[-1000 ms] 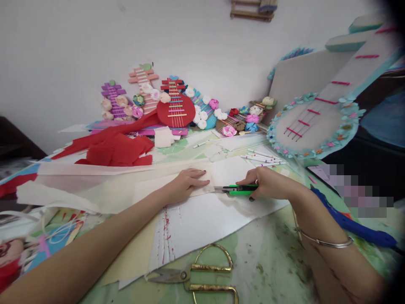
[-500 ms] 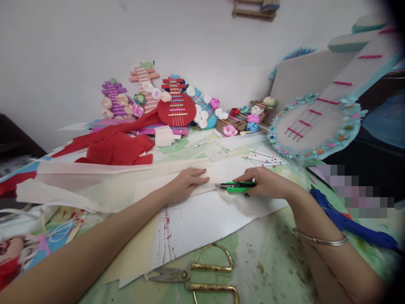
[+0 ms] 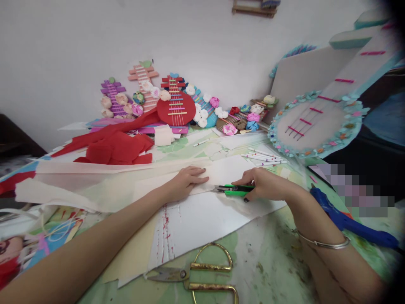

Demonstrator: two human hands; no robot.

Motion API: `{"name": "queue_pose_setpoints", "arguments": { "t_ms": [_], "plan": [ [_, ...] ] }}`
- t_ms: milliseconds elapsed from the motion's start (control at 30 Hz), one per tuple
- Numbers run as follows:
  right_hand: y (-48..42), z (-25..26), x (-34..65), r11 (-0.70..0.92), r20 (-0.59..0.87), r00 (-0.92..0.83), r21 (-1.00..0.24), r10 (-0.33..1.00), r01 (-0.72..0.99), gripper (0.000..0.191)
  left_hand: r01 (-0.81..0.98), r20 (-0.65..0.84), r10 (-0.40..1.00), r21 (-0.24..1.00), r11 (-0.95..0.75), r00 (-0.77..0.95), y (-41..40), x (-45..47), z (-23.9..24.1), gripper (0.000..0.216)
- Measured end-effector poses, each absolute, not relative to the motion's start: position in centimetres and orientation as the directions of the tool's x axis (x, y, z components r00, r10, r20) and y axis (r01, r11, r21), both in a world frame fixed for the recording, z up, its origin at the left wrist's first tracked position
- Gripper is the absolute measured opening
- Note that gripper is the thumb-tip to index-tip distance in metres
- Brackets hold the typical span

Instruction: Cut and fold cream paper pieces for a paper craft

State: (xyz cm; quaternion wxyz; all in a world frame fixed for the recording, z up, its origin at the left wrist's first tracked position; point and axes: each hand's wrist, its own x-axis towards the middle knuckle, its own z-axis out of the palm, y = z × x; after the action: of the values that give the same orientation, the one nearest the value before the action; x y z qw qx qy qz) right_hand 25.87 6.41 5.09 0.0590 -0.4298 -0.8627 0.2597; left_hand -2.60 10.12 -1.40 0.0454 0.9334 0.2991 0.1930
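Note:
My right hand (image 3: 264, 183) is closed around a green and black utility knife (image 3: 238, 191). Its blade points left and meets the edge of a cream paper sheet (image 3: 126, 188). My left hand (image 3: 185, 182) lies flat on that sheet, fingers stretched toward the blade. Beneath the sheet is a white board (image 3: 196, 226) scored with cuts and red marks near its left side. Brass-handled scissors (image 3: 202, 276) lie open at the near edge of the board.
Red crepe paper (image 3: 118, 147) lies at the back left. Several decorated paper lutes (image 3: 176, 105) lean along the wall. White pens (image 3: 264, 158) lie behind my right hand. A blue glue gun (image 3: 348, 223) and a large flowered lute (image 3: 311, 122) stand at the right.
The utility knife has shifted slightly left in my right hand's grip, its blade reaching a little further along the paper edge. My left hand stays in place.

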Motion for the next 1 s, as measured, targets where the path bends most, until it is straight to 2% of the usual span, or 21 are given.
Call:
{"name": "queue_pose_setpoints", "arguments": {
  "t_ms": [233, 733, 1000],
  "plan": [
    [6.5, 5.5, 26.0, 0.442, -0.133, -0.597, -0.549, 0.791, 0.709, 0.041, 0.547, 0.310, 0.577, 0.188, -0.816, 0.756, 9.9, -2.5, -1.0, 0.036],
    [6.5, 5.6, 25.4, 0.480, -0.114, -0.614, -0.518, 0.781, 0.708, 0.040, 0.546, 0.300, 0.626, 0.312, -0.777, 0.719, 9.9, -2.6, -1.0, 0.034],
    [7.1, 4.7, 25.1, 0.564, -0.023, -0.625, -0.406, 0.780, 0.719, 0.045, 0.465, 0.331, 0.668, 0.516, -0.720, 0.667, 10.2, -3.2, -1.3, 0.034]
  ]
}}
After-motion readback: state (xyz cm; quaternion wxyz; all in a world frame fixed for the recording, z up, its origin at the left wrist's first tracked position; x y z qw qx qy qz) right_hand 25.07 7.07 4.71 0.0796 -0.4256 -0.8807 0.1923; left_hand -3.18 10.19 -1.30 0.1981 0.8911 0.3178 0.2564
